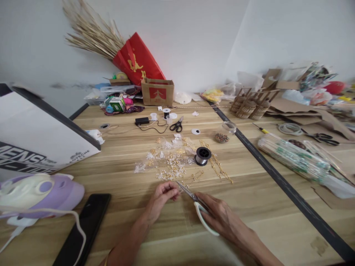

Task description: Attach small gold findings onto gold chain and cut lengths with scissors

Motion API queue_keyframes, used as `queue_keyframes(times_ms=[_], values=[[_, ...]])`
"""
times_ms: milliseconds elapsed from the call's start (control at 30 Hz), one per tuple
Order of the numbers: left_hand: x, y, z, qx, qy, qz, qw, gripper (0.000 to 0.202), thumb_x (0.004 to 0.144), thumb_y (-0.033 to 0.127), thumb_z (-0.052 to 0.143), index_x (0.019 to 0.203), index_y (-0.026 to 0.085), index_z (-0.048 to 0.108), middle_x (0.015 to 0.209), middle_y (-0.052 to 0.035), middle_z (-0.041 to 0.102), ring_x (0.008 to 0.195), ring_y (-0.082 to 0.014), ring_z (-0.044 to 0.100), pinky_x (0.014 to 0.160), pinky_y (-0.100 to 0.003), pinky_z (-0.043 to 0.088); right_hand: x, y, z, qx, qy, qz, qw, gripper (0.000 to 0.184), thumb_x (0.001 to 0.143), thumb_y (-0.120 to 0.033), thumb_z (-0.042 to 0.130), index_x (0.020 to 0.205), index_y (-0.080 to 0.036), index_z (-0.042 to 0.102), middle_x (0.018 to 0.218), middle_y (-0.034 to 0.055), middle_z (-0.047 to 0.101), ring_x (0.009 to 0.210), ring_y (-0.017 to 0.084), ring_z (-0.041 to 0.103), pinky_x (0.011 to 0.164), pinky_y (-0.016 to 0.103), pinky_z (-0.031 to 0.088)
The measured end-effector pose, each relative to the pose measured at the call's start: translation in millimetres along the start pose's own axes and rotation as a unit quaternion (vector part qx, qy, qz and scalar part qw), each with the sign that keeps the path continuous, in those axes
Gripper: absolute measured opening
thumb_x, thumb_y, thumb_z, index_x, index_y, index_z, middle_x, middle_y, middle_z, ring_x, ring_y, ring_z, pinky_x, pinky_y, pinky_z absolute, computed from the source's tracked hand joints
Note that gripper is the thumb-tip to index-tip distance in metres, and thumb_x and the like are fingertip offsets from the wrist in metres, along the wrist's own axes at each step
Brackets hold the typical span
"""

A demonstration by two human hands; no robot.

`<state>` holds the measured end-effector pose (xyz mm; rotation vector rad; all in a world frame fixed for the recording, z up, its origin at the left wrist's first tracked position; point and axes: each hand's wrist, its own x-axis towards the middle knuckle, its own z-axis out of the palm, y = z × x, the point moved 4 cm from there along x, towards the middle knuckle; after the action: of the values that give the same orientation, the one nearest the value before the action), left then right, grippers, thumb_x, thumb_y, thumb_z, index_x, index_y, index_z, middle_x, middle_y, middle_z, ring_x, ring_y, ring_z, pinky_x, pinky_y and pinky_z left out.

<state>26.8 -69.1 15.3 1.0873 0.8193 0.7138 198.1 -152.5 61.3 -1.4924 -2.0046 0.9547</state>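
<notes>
Pale wooden bench [257, 195] before a white wall, with the wire spool [202, 155] as landmark. Just left of the spool lies a scatter of gold findings [172, 164]. Below it, the left hand [163, 195] has its grip pinched shut; what it holds is too small to tell. Below and right of the spool, the right hand [222, 218] has its grip closed round the white-handled scissors [191, 195], blade tips beside the left fingertips.

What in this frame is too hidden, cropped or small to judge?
Head view, left hand: whatever it pinches is tiny and covered by its fingers.
Head view, scissors: the white handle is partly wrapped by the right hand.
Head view, gold pieces: too small to tell apart.
Head view, black phone: cut off by the bottom edge.
</notes>
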Motion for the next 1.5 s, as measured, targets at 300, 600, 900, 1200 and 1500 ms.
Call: queue_keyframes(times_ms=[300,600,900,1200,1500], values=[[2,-2,-2.7,-0.032,0.031,-0.001,0.999,0.016,0.073,0.028,0.066,0.07,0.014,0.059,0.066,-0.0014,0.062,0.061,-0.0118,0.053,0.061,-0.024,0.041,-23,6,-19,-0.134,-0.104,0.009,0.985,0.037,0.079,-0.008,0.05,0.109,-0.027,0.058,0.097,0.0027,0.06,0.085,0.017,0.059,0.073,0.025,0.045],[1,0,-1.9,-0.022,0.023,0.0,1.0,0.016,0.074,0.028,0.065,0.07,0.013,0.059,0.065,-0.0004,0.061,0.061,-0.0111,0.052,0.061,-0.023,0.041,-23,-13,-2,-0.244,-0.123,-0.015,0.962,0.051,0.074,0.002,0.047,0.118,-0.024,0.051,0.1,0.0067,0.055,0.09,0.021,0.055,0.077,0.031,0.044],[2,-1,-2.8,-0.024,0.025,0.002,0.999,0.019,0.072,0.029,0.067,0.069,0.013,0.058,0.063,-0.0008,0.06,0.06,-0.0113,0.052,0.059,-0.023,0.041,31,5,-23,-0.288,-0.022,-0.021,0.957,0.009,0.087,-0.013,0.045,0.085,-0.018,0.053,0.089,0.0035,0.054,0.075,0.014,0.055,0.063,0.024,0.038],[2,-4,-4.8,-0.017,0.019,0.011,1.0,0.019,0.073,0.031,0.066,0.07,0.014,0.058,0.063,-0.0009,0.061,0.06,-0.012,0.053,0.06,-0.023,0.041,87,16,-14,-0.382,-0.003,0.03,0.924,0.011,0.089,-0.018,0.044,0.088,-0.015,0.055,0.093,0.0084,0.057,0.079,0.017,0.058,0.059,0.024,0.035],[2,-1,-4.1,-0.011,0.016,0.009,1.0,0.02,0.072,0.031,0.066,0.069,0.013,0.058,0.063,-0.0009,0.06,0.06,-0.012,0.052,0.06,-0.023,0.042,96,24,-6,-0.386,-0.008,0.038,0.922,0.014,0.089,-0.013,0.041,0.088,-0.015,0.054,0.09,0.0083,0.059,0.076,0.018,0.059,0.058,0.025,0.035]])
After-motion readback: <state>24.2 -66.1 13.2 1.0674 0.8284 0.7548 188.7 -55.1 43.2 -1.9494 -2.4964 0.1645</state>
